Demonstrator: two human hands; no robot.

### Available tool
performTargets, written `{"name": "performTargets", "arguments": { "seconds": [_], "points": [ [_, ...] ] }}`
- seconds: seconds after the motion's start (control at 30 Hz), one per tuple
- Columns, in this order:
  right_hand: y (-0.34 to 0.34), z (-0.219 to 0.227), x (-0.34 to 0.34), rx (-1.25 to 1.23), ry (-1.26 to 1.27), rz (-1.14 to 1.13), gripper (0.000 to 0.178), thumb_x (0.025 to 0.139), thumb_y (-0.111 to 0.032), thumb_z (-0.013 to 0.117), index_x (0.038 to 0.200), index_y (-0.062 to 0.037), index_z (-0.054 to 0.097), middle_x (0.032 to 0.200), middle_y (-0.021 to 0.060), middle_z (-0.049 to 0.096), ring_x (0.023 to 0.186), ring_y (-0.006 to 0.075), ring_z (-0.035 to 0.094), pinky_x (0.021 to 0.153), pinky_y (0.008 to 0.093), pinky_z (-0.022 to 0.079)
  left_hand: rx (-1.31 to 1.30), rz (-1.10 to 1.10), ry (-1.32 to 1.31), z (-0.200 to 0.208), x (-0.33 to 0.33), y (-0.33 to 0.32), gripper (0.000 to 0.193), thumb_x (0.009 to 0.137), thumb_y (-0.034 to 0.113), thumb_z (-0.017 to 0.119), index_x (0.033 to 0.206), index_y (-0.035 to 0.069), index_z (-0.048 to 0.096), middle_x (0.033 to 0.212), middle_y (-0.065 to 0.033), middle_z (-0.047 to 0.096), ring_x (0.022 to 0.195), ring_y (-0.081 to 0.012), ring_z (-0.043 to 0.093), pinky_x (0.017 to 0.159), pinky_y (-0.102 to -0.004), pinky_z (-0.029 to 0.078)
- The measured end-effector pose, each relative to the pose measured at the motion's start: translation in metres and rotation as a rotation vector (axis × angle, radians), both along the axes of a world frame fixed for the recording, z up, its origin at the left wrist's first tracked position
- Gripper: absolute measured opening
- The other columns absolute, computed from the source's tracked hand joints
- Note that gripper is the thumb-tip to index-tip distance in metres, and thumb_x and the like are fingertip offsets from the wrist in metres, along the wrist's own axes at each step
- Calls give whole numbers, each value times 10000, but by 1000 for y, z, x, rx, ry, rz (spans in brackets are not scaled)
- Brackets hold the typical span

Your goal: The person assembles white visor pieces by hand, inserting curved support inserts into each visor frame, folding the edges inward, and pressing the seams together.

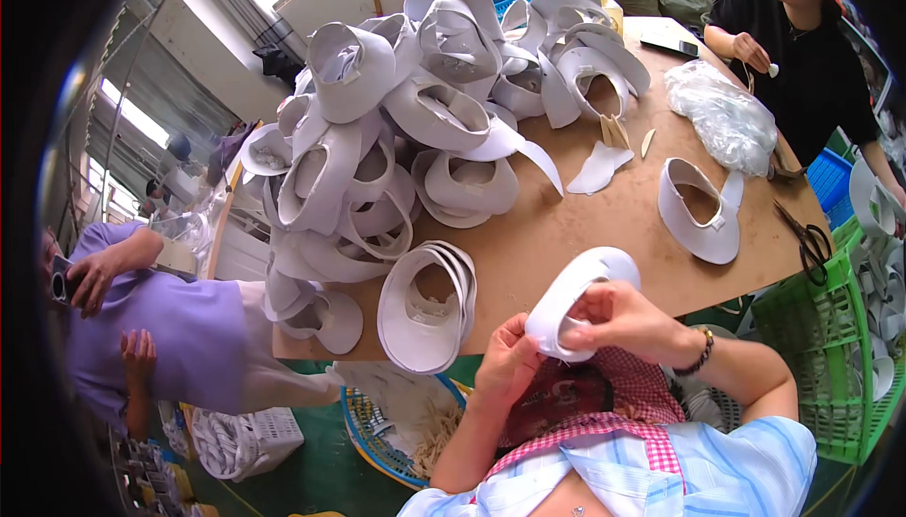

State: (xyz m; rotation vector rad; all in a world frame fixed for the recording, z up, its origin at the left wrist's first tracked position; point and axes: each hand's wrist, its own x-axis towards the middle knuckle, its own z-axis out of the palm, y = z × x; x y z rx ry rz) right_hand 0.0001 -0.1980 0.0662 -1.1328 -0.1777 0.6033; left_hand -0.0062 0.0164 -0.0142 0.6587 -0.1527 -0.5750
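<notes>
Both hands hold a white sun visor [604, 260] at the table's near edge, its band turned toward me. My left hand [505, 355] pinches the band's left end. My right hand [623, 321] has its fingers inside the band's opening, gripping the rim. Left of my hands, a few nested white visors [401, 324] rest on the table's edge. A big heap of white visors [439, 111] covers the left and far part of the brown table [566, 225]. One single visor [713, 234] lies to the right.
Black scissors [810, 241] lie at the right edge, near a clear plastic bag [722, 116]. White scraps [599, 168] sit mid-table. A green crate [821, 366] stands at right, a blue-yellow basket [377, 427] below. A person in purple [193, 347] stands left; another in black [802, 55] sits far right.
</notes>
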Motion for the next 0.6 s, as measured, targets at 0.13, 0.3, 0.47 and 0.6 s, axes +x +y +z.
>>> {"name": "performTargets", "arguments": {
  "seconds": [0.13,0.3,0.47,0.6],
  "points": [
    [-9,-11,-20,160,-266,-484,233,779,-30,753,950,-5,598,912,40,621,816,78,572,760,229,474,-86,98,74,8,2,-27,475,843,182,683,1233,-21,502,1184,-111,600,1109,-192,565,1002,-352,414],
    [-36,-6,-7,-180,-801,-446,189,759,1,738,919,-20,640,848,49,629,696,101,575,602,247,459,-470,-149,75,-23,15,-36,580,884,313,483,1353,-17,398,1305,-154,527,1207,-246,507,996,-363,418],
    [-178,-23,74,-1156,-619,-1009,237,863,-239,656,940,-15,656,863,131,643,743,204,627,686,325,514,-586,-121,113,-24,28,-26,570,906,306,412,1393,12,374,1394,-149,459,1290,-279,439,1083,-435,339],
    [-244,-41,77,-1219,-507,-742,255,821,-268,692,888,-24,656,802,124,594,735,290,570,671,385,463,-411,20,45,-20,5,-21,603,872,296,592,1378,33,395,1379,-129,474,1278,-268,450,1060,-422,373]
  ]
}}
